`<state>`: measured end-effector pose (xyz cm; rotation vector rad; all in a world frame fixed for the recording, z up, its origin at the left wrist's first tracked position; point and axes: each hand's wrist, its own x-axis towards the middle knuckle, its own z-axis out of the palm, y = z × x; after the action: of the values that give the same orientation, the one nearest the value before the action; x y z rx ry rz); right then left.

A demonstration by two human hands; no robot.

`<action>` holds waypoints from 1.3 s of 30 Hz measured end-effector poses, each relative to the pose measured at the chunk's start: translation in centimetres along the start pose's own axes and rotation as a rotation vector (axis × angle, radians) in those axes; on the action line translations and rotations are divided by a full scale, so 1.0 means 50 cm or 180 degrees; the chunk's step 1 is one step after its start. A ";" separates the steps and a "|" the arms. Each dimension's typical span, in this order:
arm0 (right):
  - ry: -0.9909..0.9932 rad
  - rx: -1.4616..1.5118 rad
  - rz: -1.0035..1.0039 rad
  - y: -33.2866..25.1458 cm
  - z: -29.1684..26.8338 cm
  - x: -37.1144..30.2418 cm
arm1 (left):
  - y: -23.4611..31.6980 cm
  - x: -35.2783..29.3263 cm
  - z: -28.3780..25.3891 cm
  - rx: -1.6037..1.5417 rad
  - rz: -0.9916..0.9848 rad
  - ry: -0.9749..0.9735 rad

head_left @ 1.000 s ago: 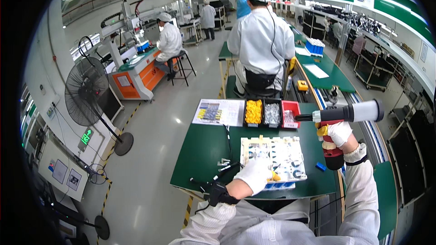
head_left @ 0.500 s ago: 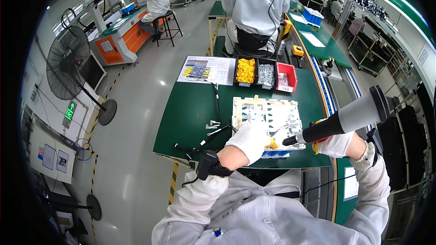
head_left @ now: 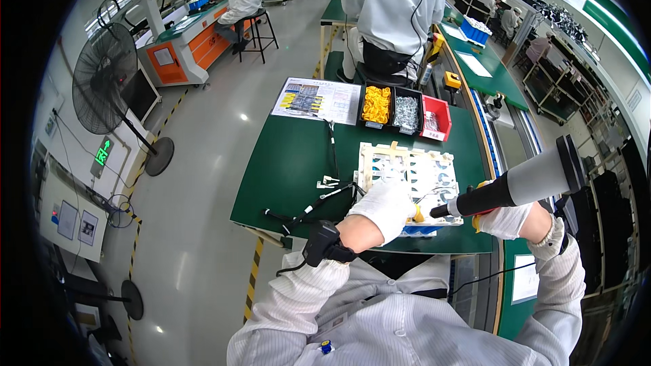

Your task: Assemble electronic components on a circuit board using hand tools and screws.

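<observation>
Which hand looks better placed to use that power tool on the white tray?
Probably the right hand: it grips the power tool, which points leftward over the near side of the white tray. The left hand is at the tray too, but without the tool.

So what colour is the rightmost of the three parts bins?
The rightmost bin is red, best seen in the head view.
</observation>
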<state>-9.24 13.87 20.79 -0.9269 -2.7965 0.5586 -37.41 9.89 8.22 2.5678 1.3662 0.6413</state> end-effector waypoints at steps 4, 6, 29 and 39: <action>0.0004 -0.0002 0.0063 0.002 0.001 0.004 | 0.001 0.001 -0.003 -0.0078 -0.0109 -0.0281; -0.0045 -0.0010 0.0124 0.000 0.001 0.006 | 0.001 -0.001 -0.004 -0.0052 -0.0052 -0.0196; -0.0402 -0.0210 0.0323 -0.010 0.014 0.047 | -0.004 -0.009 0.012 -0.0149 -0.0089 0.0202; -0.0177 -0.0329 -0.0113 -0.021 0.003 0.095 | -0.013 -0.017 0.023 -0.0457 -0.0142 0.0185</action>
<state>-13.66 15.92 21.13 -0.8916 -2.9099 0.4454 -37.77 9.64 6.71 2.4178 1.3387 0.7819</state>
